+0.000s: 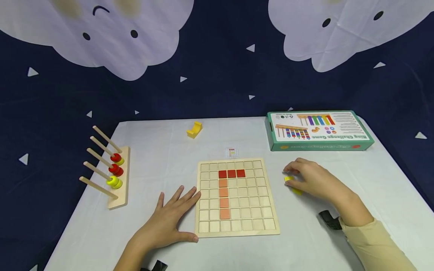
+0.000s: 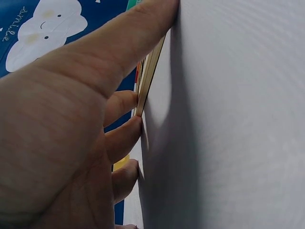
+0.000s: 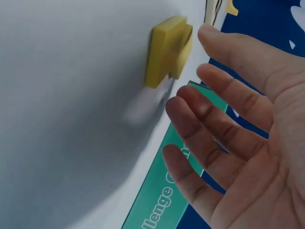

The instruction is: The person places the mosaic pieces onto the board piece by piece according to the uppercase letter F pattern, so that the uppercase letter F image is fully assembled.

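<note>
A wooden grid board lies flat on the table with red tiles in a row and orange tiles in a column below. My left hand is spread flat at the board's left side; its thumb and some fingertips touch the edge. In the left wrist view, the left hand stands against the board's edge. My right hand hovers around a yellow notched block, partly hiding it. In the right wrist view, this yellow block rests on the table, apart from the loosely bent fingers.
A peg rack with red rings and yellow rings stands at the left. Another yellow notched block lies at the back. A small pattern card lies behind the board. A green game box sits back right.
</note>
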The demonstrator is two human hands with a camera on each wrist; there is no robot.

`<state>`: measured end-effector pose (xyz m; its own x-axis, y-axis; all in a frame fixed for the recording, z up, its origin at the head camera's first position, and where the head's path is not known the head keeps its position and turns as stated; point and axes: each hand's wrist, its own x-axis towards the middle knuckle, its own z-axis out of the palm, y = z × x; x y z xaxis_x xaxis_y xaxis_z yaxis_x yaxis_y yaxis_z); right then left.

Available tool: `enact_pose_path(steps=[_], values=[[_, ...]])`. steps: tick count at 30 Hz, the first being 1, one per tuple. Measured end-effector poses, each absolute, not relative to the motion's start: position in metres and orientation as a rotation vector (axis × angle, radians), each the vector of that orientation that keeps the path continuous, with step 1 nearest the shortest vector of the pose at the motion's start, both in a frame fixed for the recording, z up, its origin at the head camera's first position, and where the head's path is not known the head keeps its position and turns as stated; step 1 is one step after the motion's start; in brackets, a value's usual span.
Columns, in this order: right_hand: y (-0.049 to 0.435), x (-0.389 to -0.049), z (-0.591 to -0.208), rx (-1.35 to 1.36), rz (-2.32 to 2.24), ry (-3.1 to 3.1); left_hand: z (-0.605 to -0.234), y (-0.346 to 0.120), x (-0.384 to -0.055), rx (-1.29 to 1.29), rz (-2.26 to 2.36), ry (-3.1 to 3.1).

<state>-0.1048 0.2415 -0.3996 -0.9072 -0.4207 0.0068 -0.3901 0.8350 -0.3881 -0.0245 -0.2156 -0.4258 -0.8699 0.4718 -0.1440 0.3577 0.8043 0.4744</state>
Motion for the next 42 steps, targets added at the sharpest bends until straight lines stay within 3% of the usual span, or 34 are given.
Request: enact_pose_path(steps=[42], values=[[0.2457,-0.1137,-0.4036,-0.617,-0.629,2.884,-0.427,-0.2151,-0.0256,0.654,0.647,2.733]])
